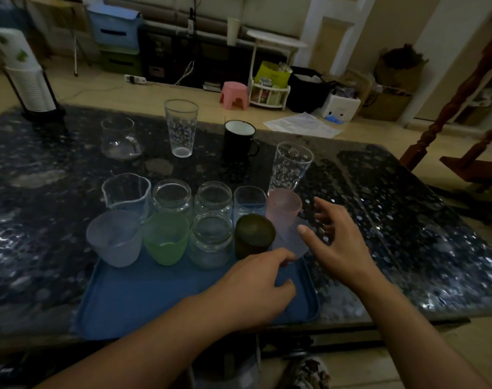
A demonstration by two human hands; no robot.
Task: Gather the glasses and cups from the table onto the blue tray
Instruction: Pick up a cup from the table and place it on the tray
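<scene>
A blue tray (155,299) lies at the table's near edge and carries several glasses in two rows. Among them are a frosted white cup (114,237), a green cup (166,237), a ribbed jar (211,240) and a dark green cup (254,234). A frosted pink cup (284,209) stands tilted at the tray's right rim. My right hand (337,242) is beside it with fingers spread and the thumb by its side. My left hand (256,284) hovers over the tray, loosely curled, fingertips near the pink cup's base. A tall printed glass (292,167), black mug (239,138), second printed glass (180,127) and clear jug (118,141) stand on the table behind.
The dark patterned table (407,234) is glossy. A stack of white cups in a black holder (31,82) stands at its far left corner. A wooden chair (464,130) is at the right. Beyond the table the floor holds a pink stool (233,95) and boxes.
</scene>
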